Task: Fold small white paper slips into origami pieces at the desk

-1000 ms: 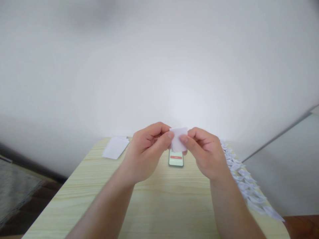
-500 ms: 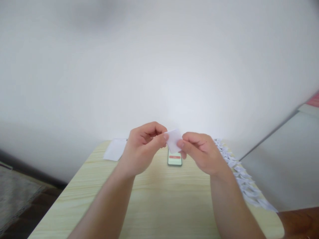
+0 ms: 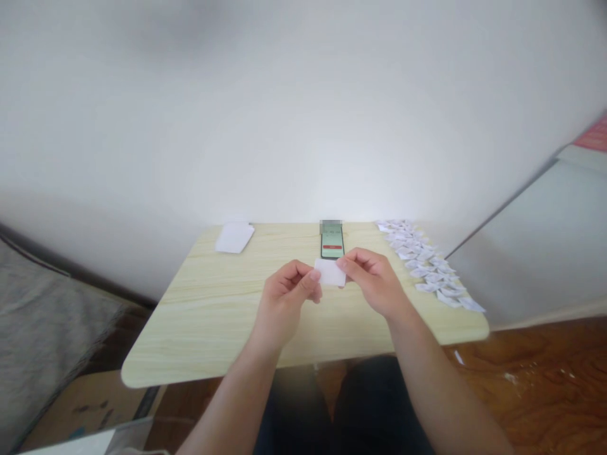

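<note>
A small white piece of paper, roughly rectangular, is held between my two hands above the table. My left hand pinches its left edge between thumb and fingers. At its upper right corner, the thumb and fingers of my right hand are closed on it. Just beyond the paper lies a phone with its screen lit. To the right, several folded white paper pieces are laid out in overlapping rows.
A stack of white paper sheets lies at the table's back left. The pale wooden table meets a white wall. A cardboard box stands below on the left. Paper scraps lie on the wooden floor.
The view has tilted downward, bringing the table's front edge and my legs into sight. The paper has turned from tilted to nearly level, with both hands still on it.
</note>
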{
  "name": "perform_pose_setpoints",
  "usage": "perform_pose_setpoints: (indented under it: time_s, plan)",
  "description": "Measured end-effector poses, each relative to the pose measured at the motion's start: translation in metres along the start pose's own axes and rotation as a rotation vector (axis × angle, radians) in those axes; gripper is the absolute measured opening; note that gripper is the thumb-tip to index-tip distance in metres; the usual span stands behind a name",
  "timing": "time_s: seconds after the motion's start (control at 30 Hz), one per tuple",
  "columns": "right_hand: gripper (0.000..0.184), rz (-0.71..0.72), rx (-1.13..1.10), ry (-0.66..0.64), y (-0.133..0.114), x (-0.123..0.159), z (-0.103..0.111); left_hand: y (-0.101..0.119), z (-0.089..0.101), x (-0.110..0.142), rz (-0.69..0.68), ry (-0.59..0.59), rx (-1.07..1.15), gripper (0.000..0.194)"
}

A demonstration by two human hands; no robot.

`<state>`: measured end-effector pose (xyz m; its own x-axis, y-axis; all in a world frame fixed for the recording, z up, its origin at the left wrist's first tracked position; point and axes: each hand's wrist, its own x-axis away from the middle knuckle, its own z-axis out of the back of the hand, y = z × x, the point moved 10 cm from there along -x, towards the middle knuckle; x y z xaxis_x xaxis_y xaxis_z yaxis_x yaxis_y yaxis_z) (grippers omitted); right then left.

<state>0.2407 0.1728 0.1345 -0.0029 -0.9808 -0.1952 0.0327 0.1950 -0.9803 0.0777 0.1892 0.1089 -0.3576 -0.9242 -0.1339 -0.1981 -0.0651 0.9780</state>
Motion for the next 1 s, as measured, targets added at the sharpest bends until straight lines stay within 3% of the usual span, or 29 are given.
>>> perform_pose_setpoints:
  time_s: [0.1, 0.2, 0.27, 0.33, 0.43, 0.6, 1.0]
  plan:
    - [0.028, -0.120, -0.090, -0.070, 0.029, 0.022, -0.012, -0.018, 0.003, 0.026, 0.064, -0.001, -0.060, 0.022]
    - [0.024, -0.280, -0.171, -0.178, 0.054, 0.040, -0.025, -0.021, 0.009, 0.040, 0.038, -0.011, -0.085, 0.018]
    - [0.023, -0.356, -0.231, -0.199, 0.065, 0.049, -0.029, -0.019, 0.008, 0.046, -0.004, -0.054, -0.099, 0.027]
    - [0.023, -0.397, -0.276, -0.189, 0.073, 0.054, -0.031, -0.018, 0.005, 0.051, -0.037, -0.084, -0.156, 0.023]
    - [0.022, -0.425, -0.286, -0.165, 0.080, 0.058, -0.033, -0.016, -0.001, 0.059, -0.056, -0.117, -0.281, 0.013]
    - [0.022, -0.450, -0.282, -0.158, 0.086, 0.062, -0.035, -0.014, -0.009, 0.066, -0.054, -0.168, -0.363, 0.017]
    - [0.024, -0.501, -0.134, -0.187, 0.107, 0.065, -0.035, -0.036, -0.005, 0.066, -0.005, -0.103, -0.455, 0.018]
